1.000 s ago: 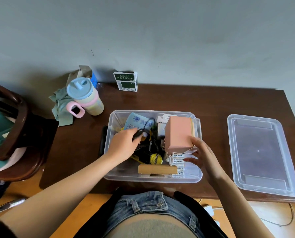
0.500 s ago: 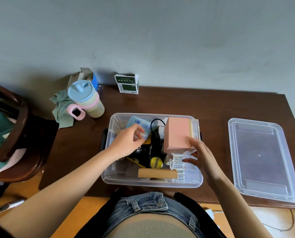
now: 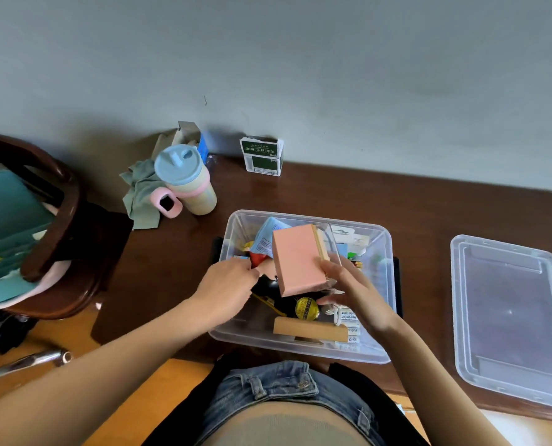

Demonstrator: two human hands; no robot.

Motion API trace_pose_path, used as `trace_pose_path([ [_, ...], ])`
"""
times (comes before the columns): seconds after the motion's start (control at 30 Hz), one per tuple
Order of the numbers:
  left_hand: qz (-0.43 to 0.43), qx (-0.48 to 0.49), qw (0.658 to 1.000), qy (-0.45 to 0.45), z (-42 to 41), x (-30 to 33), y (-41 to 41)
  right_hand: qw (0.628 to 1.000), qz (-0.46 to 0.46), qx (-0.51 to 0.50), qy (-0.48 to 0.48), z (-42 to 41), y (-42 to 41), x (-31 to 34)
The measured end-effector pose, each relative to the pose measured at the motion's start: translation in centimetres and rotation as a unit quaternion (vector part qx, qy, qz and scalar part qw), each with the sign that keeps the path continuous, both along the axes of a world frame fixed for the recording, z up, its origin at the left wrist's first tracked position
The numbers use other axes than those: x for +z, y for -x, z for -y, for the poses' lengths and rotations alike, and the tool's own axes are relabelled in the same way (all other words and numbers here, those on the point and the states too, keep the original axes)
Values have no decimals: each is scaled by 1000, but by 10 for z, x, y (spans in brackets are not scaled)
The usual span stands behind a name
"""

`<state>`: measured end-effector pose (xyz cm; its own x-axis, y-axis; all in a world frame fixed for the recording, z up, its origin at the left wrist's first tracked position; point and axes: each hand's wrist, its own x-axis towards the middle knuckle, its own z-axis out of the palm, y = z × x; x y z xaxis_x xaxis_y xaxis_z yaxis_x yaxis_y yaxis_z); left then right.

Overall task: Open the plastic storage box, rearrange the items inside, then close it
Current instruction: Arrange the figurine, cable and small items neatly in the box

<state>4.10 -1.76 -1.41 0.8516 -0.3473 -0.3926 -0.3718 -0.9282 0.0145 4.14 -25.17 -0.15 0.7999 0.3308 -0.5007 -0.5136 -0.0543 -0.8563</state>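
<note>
Your right hand (image 3: pixel 353 294) grips 1 pink box (image 3: pixel 297 259), a smooth matte rectangular block with a tan edge, thumb on its right side and fingers curled beneath, holding it tilted above the middle of the storage box. Your left hand (image 3: pixel 228 286) reaches into the left half, fingers bent down among the contents; whether they pinch anything cannot be seen.

The storage box (image 3: pixel 303 349) is 1 clear, glossy plastic tub with rounded corners, open, on the dark brown wooden table (image 3: pixel 381 201) directly in front of you. Inside lie 1 pale blue printed pouch (image 3: pixel 266 235), 1 round yellow tape roll (image 3: pixel 306 309), 1 long tan cardboard piece (image 3: pixel 310 329) along the near wall, dark cables and several small white labelled tubes.

Its 1 lid (image 3: pixel 509 320), clear plastic with a raised rim, lies flat to the right, well apart from the tub.

At the far left stand 1 pastel cup (image 3: pixel 186 181) with a blue lid and pink handle, beside 1 crumpled green cloth (image 3: pixel 139 197). 1 green-and-white carton (image 3: pixel 262 157) stands against the wall.
</note>
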Motion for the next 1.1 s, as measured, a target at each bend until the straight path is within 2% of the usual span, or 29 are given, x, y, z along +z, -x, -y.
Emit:
trace_pose_path([
  [0.1,31,-16,988,-149,13,-9,-2,1000,-4,-7,7,-3,-3,0],
  [0.2,35,-20,980,-196,9,-17,-9,1000,-3,-13,9,-2,-3,2],
  [0.37,-2,-37,992,-118,-6,-6,-17,999,4,-39,13,10,-1,3],
  [0.43,0,-41,998,-40,-14,5,-19,998,2,-57,6,18,0,2],
  [0.5,-37,19,996,74,-20,22,-20,997,2,-75,-1,26,0,0],
  [0.53,-86,74,985,130,-20,32,-22,997,1,-83,-3,29,0,-1],
  [0.63,-199,224,913,278,-10,35,-29,995,-2,-99,-6,35,0,-3],
  [0.77,-212,218,885,353,28,6,-23,995,1,-95,-4,37,0,-2],
  [0.8,-236,215,868,381,38,-1,-18,995,1,-95,-4,37,0,-3],
  [0.9,-342,243,780,464,54,-16,-9,995,4,-99,-9,33,1,-3],
  [0.93,-346,249,769,476,52,-17,-9,995,6,-100,-10,33,2,-2],
  [0.97,-331,259,769,482,47,-20,-9,995,6,-100,-11,32,3,-2],
  [1.0,-287,272,792,465,39,-20,-9,995,6,-100,-11,31,4,-3],
  [1.03,-214,280,839,415,31,-20,-9,995,5,-101,-11,31,5,-3],
  [1.1,-95,250,930,253,15,-20,-6,995,3,-104,-10,29,6,-5],
])
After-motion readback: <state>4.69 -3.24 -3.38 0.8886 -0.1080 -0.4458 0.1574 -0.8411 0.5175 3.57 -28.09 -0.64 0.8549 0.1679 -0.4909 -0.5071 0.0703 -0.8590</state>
